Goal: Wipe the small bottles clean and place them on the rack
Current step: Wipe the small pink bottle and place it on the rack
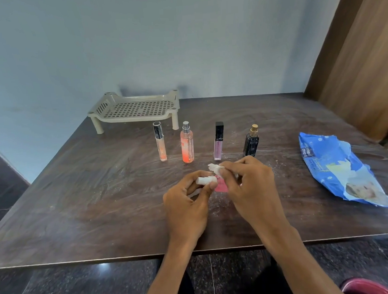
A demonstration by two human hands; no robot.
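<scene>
My left hand (187, 199) grips a small pink bottle (221, 187) by its white cap (205, 180), lying sideways just above the table. My right hand (247, 184) pinches a white wipe (215, 168) against the bottle's neck. Behind my hands several small bottles stand in a row: a clear tube with orange liquid (160, 142), an orange spray bottle (187, 144), a purple gloss tube with a black cap (218, 142) and a dark bottle with a gold top (251, 142). The beige perforated rack (134, 110) stands at the back left with nothing on it.
A crumpled blue wet-wipe packet (339, 169) lies on the right of the dark wooden table (78, 199). A blue wall runs behind the table and a brown panel stands at the far right. The table's front edge is just under my wrists.
</scene>
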